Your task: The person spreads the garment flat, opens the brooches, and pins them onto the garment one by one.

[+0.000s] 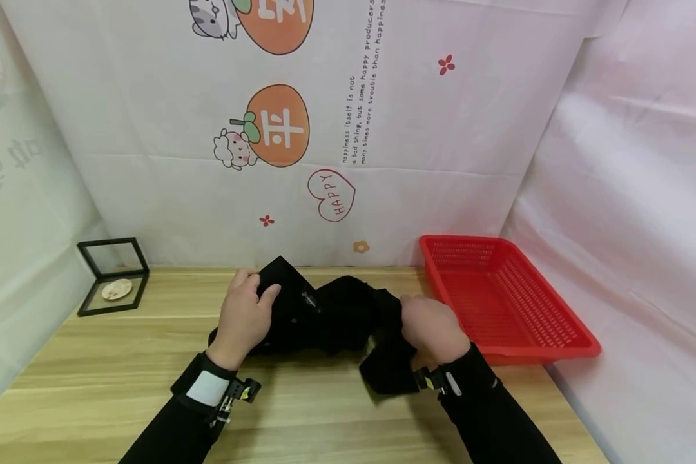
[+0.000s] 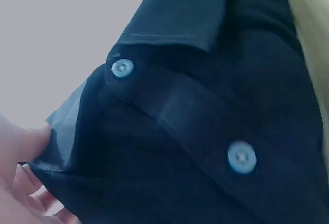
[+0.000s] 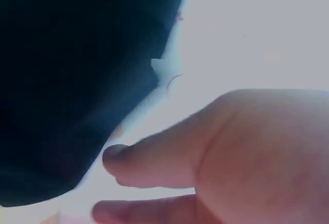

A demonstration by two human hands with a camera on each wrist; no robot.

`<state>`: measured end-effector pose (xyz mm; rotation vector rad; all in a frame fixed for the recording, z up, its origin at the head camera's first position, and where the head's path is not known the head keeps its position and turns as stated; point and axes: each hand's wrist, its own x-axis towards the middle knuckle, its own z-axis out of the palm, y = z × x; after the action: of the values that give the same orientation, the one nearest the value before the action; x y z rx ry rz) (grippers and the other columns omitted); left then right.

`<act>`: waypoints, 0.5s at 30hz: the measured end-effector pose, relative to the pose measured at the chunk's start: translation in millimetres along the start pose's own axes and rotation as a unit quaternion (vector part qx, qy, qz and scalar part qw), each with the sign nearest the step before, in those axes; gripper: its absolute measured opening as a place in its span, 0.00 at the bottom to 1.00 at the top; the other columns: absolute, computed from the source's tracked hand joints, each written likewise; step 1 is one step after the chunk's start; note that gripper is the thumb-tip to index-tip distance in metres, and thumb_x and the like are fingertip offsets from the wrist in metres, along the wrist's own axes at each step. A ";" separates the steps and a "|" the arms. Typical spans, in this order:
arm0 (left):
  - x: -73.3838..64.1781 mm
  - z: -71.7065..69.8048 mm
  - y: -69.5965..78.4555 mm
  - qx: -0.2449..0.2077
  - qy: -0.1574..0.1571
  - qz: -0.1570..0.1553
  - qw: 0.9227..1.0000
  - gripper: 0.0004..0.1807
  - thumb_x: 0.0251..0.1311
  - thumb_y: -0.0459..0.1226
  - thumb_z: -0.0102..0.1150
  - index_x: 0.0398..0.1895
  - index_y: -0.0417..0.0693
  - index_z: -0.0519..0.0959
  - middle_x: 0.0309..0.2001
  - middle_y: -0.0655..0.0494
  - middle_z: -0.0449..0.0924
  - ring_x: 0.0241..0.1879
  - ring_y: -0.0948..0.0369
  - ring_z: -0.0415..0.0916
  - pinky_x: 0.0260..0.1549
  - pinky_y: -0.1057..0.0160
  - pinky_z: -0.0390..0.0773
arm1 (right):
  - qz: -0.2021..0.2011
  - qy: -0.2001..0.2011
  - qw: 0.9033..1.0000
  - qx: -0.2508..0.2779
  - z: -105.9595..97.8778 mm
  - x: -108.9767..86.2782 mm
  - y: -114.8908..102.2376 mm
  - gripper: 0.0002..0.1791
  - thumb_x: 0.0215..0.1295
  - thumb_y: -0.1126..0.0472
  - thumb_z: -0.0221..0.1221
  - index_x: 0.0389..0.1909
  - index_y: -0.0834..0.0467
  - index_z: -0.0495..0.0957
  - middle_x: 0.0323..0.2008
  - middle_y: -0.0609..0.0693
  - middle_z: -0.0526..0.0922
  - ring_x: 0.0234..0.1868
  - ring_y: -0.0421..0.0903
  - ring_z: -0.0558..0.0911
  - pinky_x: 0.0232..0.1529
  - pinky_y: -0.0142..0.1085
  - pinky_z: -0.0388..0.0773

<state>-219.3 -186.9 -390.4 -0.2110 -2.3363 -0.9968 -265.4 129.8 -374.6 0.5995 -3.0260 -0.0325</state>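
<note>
A black buttoned shirt [image 1: 330, 322] is bunched across the wooden table, its middle raised. Near its left end my left hand [image 1: 245, 319] pinches a corner of the collar between thumb and fingers. In the left wrist view, the collar, placket and two light buttons of the shirt [image 2: 180, 100] show close up, with the left hand [image 2: 20, 162] at the lower left. My right hand [image 1: 435, 328] is at the shirt's right end. In the right wrist view, the right hand [image 3: 247, 157] has its thumb and a finger extended and apart, beside the dark cloth [image 3: 77, 80].
A red plastic basket [image 1: 548, 353] stands on the table [image 1: 313, 419] at the right, just beyond my right hand. At the far left is a black-framed clear case [image 1: 111, 309] with a round pale disc [image 1: 117, 289] in it. Printed white cloth [image 1: 394, 200] hangs behind and at the sides.
</note>
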 end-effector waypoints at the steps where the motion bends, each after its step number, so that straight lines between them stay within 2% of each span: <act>1: 0.5 -0.4 0.6 -0.001 -0.003 0.001 1.000 0.16 0.72 0.36 0.57 0.26 0.37 0.70 0.42 0.40 0.73 0.37 0.45 0.73 0.35 0.51 0.73 | -0.015 0.018 1.000 -0.008 -2.1 -1.8 -4.2 0.10 0.64 0.67 0.60 0.45 0.63 0.77 0.33 0.55 0.77 0.38 0.56 0.80 0.39 0.48 0.79; 4: 1.3 -0.6 2.2 -0.007 -0.009 0.007 1.000 0.19 0.72 0.37 0.56 0.23 0.43 0.64 0.25 0.48 0.66 0.22 0.53 0.64 0.24 0.58 0.65 | -0.083 0.089 0.993 0.004 -6.6 -3.3 -22.2 0.15 0.63 0.63 0.62 0.48 0.65 0.78 0.40 0.57 0.80 0.45 0.57 0.80 0.46 0.48 0.78; 6: 1.4 -0.5 3.0 -0.014 -0.011 0.006 1.000 0.21 0.73 0.37 0.56 0.22 0.45 0.60 0.19 0.54 0.56 0.17 0.57 0.55 0.20 0.60 0.59 | -0.130 0.098 0.986 0.034 -8.2 -3.3 -35.9 0.19 0.64 0.60 0.64 0.52 0.65 0.78 0.45 0.58 0.81 0.49 0.56 0.80 0.50 0.47 0.78; 8: 1.1 -0.2 3.3 -0.022 -0.010 0.007 1.000 0.21 0.73 0.37 0.55 0.22 0.46 0.60 0.17 0.57 0.53 0.15 0.60 0.53 0.18 0.62 0.57 | -0.156 0.061 0.984 0.067 -6.9 -2.9 -49.3 0.27 0.65 0.56 0.65 0.61 0.65 0.74 0.54 0.58 0.79 0.57 0.54 0.78 0.56 0.47 0.75; 11: -0.2 0.2 4.0 -0.033 -0.011 0.009 0.999 0.20 0.74 0.38 0.55 0.23 0.46 0.61 0.16 0.58 0.53 0.14 0.62 0.52 0.17 0.63 0.57 | -0.163 0.002 0.983 0.086 2.6 -1.6 -64.1 0.36 0.66 0.52 0.66 0.68 0.65 0.68 0.62 0.59 0.75 0.62 0.54 0.75 0.59 0.46 0.73; 14: -2.0 0.7 5.2 -0.041 -0.019 0.012 0.999 0.18 0.74 0.39 0.55 0.24 0.46 0.65 0.15 0.59 0.54 0.13 0.62 0.52 0.17 0.63 0.58 | -0.165 -0.017 0.983 0.080 16.1 -0.1 -72.3 0.41 0.63 0.48 0.68 0.70 0.66 0.65 0.61 0.57 0.77 0.58 0.51 0.78 0.54 0.43 0.76; 15: -2.5 0.9 5.6 -0.041 -0.022 0.014 0.999 0.17 0.74 0.39 0.55 0.24 0.46 0.66 0.15 0.59 0.54 0.12 0.62 0.53 0.16 0.63 0.58 | -0.168 -0.017 0.982 0.082 20.1 0.5 -73.8 0.40 0.62 0.48 0.69 0.67 0.66 0.67 0.56 0.55 0.79 0.53 0.49 0.80 0.50 0.41 0.78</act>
<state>-215.7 -182.1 -388.9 -0.3011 -2.3270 -1.0858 -239.0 61.5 -396.9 1.1270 -2.9405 0.1941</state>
